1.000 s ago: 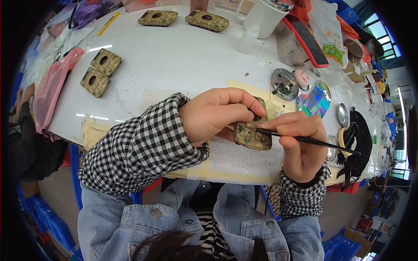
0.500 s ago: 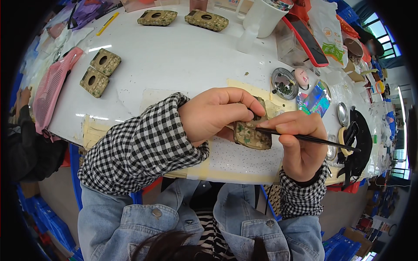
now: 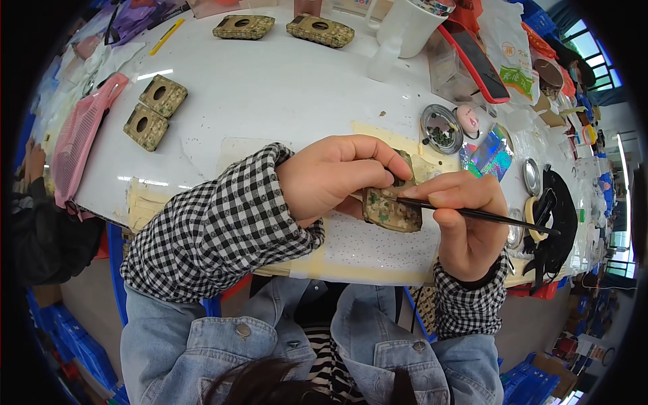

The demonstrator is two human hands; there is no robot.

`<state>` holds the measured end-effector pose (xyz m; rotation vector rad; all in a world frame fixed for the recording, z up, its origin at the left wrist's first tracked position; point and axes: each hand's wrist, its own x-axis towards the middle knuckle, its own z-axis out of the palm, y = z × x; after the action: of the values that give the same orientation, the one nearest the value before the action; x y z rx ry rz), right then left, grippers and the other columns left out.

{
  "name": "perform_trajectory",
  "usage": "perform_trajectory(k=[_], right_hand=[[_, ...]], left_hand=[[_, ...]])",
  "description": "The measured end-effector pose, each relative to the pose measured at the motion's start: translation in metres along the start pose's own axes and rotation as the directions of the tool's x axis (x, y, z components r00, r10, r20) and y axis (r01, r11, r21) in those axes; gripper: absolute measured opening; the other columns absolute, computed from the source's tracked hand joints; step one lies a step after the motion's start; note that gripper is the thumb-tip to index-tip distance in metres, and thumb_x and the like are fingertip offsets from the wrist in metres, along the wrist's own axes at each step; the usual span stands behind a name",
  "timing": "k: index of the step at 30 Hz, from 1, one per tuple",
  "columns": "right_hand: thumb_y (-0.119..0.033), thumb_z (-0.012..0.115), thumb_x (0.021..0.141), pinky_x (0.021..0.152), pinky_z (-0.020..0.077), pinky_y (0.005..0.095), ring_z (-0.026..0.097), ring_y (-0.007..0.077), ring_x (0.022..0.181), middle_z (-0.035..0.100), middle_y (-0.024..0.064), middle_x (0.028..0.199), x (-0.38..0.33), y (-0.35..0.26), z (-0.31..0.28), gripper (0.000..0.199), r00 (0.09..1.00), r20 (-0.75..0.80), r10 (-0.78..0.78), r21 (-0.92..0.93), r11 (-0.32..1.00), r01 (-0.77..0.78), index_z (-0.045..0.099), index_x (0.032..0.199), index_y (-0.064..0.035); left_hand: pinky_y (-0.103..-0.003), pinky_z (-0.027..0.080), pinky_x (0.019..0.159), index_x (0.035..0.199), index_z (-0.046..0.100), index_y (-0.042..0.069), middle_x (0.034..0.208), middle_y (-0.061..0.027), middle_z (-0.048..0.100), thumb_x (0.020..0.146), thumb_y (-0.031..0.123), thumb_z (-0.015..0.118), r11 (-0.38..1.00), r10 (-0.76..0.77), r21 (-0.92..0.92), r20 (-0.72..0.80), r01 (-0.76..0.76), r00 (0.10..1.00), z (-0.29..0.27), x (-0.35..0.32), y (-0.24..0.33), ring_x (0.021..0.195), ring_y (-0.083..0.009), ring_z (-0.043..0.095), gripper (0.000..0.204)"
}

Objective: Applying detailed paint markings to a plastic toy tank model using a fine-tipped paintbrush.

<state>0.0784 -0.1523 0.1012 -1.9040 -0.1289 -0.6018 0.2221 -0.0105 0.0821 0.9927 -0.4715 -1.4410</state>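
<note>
My left hand (image 3: 334, 175) grips a small rectangular block (image 3: 390, 209) covered in green, tan and brown specks, holding it just above the near part of the white table (image 3: 283, 88). My right hand (image 3: 466, 223) pinches a thin black stick (image 3: 486, 216) like a pen. The stick's tip touches the block's upper edge, and its other end points right. Both forearms wear black-and-white checked sleeves.
Two speckled blocks with round holes (image 3: 152, 111) lie at the left and two more (image 3: 283, 27) at the far edge. A pink mesh pouch (image 3: 81, 142), a round tin of small bits (image 3: 439, 128), a white cup (image 3: 408, 23) and black items (image 3: 557, 223) also sit about.
</note>
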Motion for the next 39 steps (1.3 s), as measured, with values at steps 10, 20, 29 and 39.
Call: perform_trajectory(k=[10,20,29,39], right_hand=[[-0.013,0.058,0.090,0.078,0.0514,0.0334,0.063,0.0249,0.088,0.061,0.0197,0.095,0.003,-0.001,0.002,0.021,0.997,-0.066,-0.041,0.140,0.989,0.050,0.046,0.099,0.0008],[-0.012,0.051,0.093,0.081,0.0521,0.0336,0.062,0.0240,0.088,0.059,0.0212,0.099,0.010,-0.002,-0.002,0.018,0.991,-0.103,-0.080,0.154,0.983,0.095,0.043,0.101,0.0020],[-0.006,0.053,0.091,0.080,0.0490,0.0289,0.060,0.0198,0.092,0.060,0.0152,0.096,0.017,-0.003,0.002,0.013,0.992,-0.094,-0.087,0.091,0.991,0.096,0.049,0.100,0.0025],[-0.007,0.060,0.088,0.077,0.0452,0.0277,0.058,0.0184,0.086,0.062,0.0109,0.095,0.014,0.000,0.001,0.013,0.990,-0.103,-0.095,-0.084,0.993,0.086,0.056,0.097,0.0008]], left_hand=[[-0.036,0.051,0.087,0.128,0.044,0.003,0.117,-0.0099,0.054,0.095,0.018,0.042,0.979,-0.002,-0.202,0.076,0.018,0.997,-0.001,0.000,0.008,0.105,-0.0185,0.057,0.036],[-0.039,0.048,0.095,0.140,0.027,0.006,0.129,-0.0107,0.046,0.098,0.026,0.038,0.991,0.073,-0.117,0.103,-0.061,0.992,0.000,-0.008,0.014,0.113,-0.0215,0.054,0.047],[-0.034,0.051,0.090,0.138,0.030,0.007,0.125,-0.0085,0.050,0.099,0.026,0.038,0.984,0.101,-0.151,0.047,-0.093,0.994,-0.003,-0.010,0.013,0.109,-0.0180,0.056,0.045],[-0.033,0.052,0.089,0.138,0.031,0.009,0.124,-0.0074,0.051,0.098,0.027,0.039,0.986,0.084,-0.146,0.029,-0.079,0.996,-0.003,-0.009,0.012,0.107,-0.0169,0.057,0.044]])
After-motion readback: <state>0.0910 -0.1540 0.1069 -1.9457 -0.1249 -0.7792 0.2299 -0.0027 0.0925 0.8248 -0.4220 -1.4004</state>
